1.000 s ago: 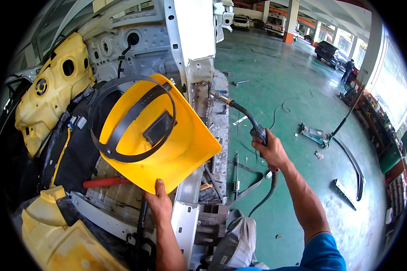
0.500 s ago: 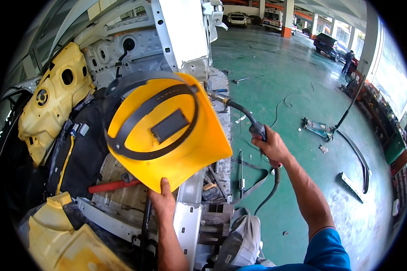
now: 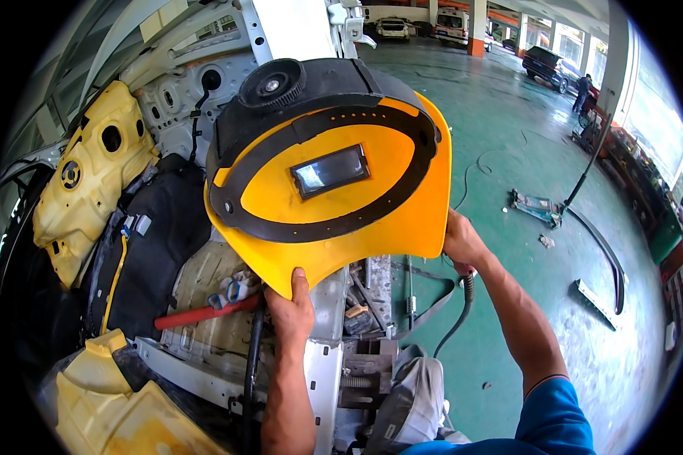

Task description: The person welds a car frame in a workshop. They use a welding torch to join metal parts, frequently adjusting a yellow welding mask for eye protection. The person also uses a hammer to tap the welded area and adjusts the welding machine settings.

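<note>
A yellow welding helmet faces me with its inside, showing a black headband, a ratchet knob and a dark rectangular window. My left hand is closed on its lower edge, thumb on the near side. Behind the helmet's right side, my right hand stays wrapped round a welding torch, whose neck and nozzle the helmet now hides. Only the reddish rear end of the torch handle and its ribbed cable show below that hand.
A stripped car body with a bare metal sill lies under and left of the helmet. Yellow moulded panels, a red bar and a grey bag are close by. A floor jack stands on the green floor.
The helmet has been raised and turned toward me, so its inside and knob show fully. It now covers the torch's front and part of my right hand.
</note>
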The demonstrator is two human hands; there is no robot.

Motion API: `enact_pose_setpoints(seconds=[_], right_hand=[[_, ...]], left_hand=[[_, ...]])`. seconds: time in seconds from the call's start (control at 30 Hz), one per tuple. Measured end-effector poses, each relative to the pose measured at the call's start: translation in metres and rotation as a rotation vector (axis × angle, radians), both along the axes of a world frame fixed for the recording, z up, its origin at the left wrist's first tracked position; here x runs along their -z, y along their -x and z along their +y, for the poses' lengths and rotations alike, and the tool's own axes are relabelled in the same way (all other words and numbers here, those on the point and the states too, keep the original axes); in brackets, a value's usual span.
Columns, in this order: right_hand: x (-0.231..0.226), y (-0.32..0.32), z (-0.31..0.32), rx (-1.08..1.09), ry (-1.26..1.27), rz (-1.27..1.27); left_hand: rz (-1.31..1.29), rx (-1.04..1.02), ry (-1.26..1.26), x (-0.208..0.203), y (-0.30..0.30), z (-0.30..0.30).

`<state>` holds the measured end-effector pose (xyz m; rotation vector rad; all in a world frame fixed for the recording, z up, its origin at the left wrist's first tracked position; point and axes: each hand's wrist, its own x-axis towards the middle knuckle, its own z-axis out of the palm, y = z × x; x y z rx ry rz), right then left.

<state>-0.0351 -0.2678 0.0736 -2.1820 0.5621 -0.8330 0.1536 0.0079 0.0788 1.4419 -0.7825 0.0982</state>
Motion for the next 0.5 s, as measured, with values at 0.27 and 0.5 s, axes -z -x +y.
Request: enact_pose_setpoints(seconds=[0.27, 0.5], right_hand=[[-0.009, -0.002, 0.007, 0.036, -0.031, 0.053], [-0.007, -0.003, 0.009, 0.01, -0.042, 0.038]], left_hand=[[0.09, 0.066, -0.067, 0.005, -0.003, 0.001], [0.025, 0.002, -0.015, 0.0, 0.0, -0.002]])
